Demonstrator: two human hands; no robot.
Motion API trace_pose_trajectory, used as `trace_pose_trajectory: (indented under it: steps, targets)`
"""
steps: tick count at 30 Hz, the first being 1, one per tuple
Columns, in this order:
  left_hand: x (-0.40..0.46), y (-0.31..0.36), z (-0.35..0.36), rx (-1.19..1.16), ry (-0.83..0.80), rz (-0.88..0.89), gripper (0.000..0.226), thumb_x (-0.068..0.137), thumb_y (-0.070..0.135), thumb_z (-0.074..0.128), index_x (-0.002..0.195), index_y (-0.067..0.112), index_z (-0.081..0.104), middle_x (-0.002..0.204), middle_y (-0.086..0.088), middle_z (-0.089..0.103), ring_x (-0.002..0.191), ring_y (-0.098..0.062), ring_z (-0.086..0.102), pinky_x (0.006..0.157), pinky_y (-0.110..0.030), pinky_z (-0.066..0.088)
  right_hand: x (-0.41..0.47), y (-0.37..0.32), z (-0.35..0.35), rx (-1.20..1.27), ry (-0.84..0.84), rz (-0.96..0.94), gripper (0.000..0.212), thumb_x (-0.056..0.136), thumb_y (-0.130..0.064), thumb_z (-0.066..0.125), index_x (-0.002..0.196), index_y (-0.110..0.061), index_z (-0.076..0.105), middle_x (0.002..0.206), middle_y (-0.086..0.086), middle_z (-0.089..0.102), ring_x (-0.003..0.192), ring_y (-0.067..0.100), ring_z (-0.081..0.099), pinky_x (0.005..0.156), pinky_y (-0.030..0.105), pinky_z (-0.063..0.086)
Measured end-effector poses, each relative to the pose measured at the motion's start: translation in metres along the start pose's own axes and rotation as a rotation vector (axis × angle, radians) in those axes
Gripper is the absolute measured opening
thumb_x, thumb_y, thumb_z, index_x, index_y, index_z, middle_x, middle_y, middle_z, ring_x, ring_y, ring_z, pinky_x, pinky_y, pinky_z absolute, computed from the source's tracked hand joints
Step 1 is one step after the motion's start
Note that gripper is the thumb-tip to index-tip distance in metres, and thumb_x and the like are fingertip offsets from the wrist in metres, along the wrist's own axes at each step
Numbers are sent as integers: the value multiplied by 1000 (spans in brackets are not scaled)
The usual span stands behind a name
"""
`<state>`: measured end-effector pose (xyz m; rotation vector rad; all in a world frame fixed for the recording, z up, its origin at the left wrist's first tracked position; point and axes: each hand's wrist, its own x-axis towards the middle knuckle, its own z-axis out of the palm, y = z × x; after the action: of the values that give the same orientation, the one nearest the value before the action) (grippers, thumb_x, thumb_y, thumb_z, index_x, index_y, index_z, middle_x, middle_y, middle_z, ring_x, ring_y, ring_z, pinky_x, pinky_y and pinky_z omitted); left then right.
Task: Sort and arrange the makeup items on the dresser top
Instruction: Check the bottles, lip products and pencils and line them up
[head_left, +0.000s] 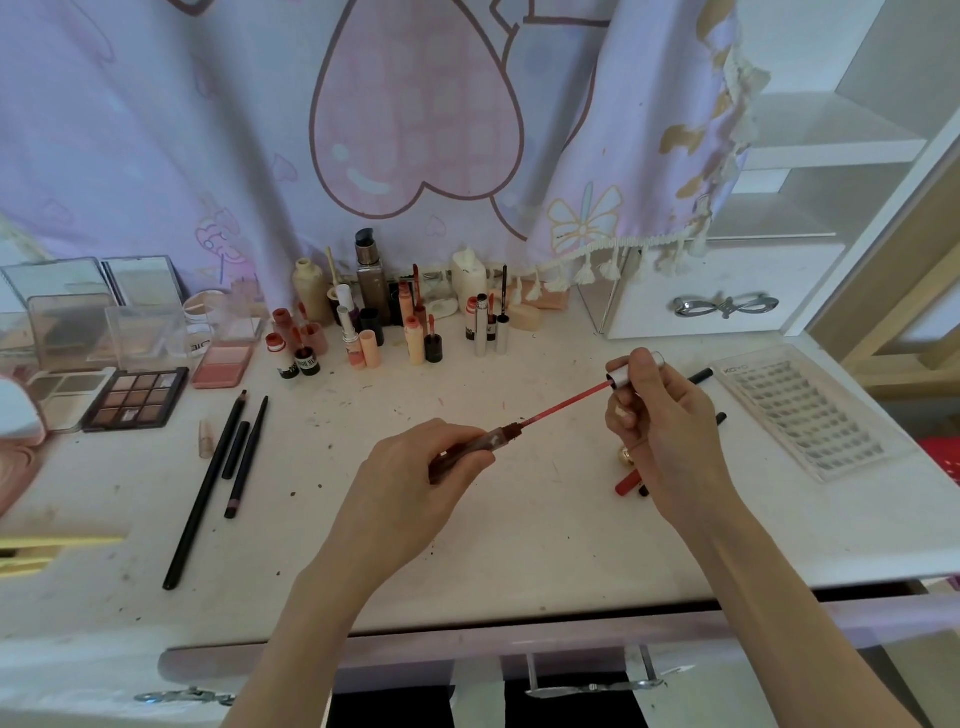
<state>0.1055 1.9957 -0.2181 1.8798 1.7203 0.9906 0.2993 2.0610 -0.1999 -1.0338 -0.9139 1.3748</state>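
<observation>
Setting: A pale, smudged dresser top (519, 545) under a lilac curtain (208, 130) printed with a large pink heart; white shelving stands to the right.

Lash tray: A clear tray of false lashes (810, 415) lies flat, right of the held gloss.

Palettes: Eyeshadow palettes (135, 397) and a blush compact (223, 364) are grouped far left of the hands, lids open.

Bottle cluster: Foundation bottles, lip tubes and mascaras (395, 317) stand upright in a tight group beyond the hands, against the curtain.

Pencils: Three dark liner pencils (228, 457) lie roughly side by side, left of the left hand.

Loose items: A red lip tube (627, 483) and a small gold cap (626, 457) lie just beneath the right hand; two dark pencil ends show beyond it.

Left hand: The left hand (415, 467) is wrapped around the dark lip gloss tube (467, 447), held low over the middle of the top, mouth pointing up and right.

Right hand: The right hand (660, 410) pinches the silver cap (631, 371), its red wand (566, 402) tip at the tube's mouth.

Progress: Seemingly well along, with most items grouped; the open gloss and the strays under the right hand are left to place.
</observation>
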Motion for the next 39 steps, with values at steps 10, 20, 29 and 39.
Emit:
trace_pose_trajectory:
  steps: [10, 20, 29, 39]
  targets:
    - [1, 0, -1, 30, -5, -15, 16, 84, 29, 62, 99, 28, 67, 77, 19, 59, 71, -4, 53, 63, -15, 39, -2, -3, -4, -54, 21, -13, 31, 94, -31, 49, 69, -16, 59, 50, -8, 42, 48, 9, 32, 64, 38, 9]
    - [0, 3, 0, 72, -12, 23, 17, 85, 31, 61, 101, 27, 68, 79, 18, 59, 71, -5, 54, 65, -18, 43, -3, -2, 0, -53, 22, -53, 27, 95, -26, 49, 75, -11, 60, 53, -5, 45, 49, 8, 38, 50, 15, 36]
    - [-2, 3, -3, 82, 4, 25, 16, 85, 31, 61, 98, 28, 69, 76, 19, 59, 70, -5, 53, 63, -17, 42, -4, -3, -1, -41, 51, -57, 29, 95, -28, 49, 72, -13, 59, 52, -7, 46, 48, 6, 38, 54, 22, 29]
    - [-1, 2, -6, 100, 34, 18, 19, 84, 30, 62, 101, 24, 68, 77, 24, 54, 71, -2, 53, 64, -10, 37, -6, -3, -4, -43, 53, -71, 30, 95, -29, 48, 73, -13, 60, 52, -7, 43, 48, 7, 35, 57, 31, 17]
